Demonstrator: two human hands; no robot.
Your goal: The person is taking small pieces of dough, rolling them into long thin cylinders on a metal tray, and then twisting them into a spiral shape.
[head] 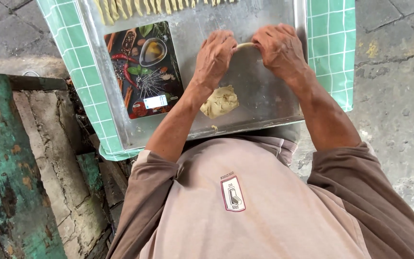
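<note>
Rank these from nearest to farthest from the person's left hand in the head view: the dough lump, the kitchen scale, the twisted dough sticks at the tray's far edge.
Measured from the left hand:
1. Dough lump, just below the hand, toward the person on the metal tray.
2. Kitchen scale, to the hand's left on the tray.
3. Twisted dough sticks, in a row along the tray's far edge, up and to the left.
</note>
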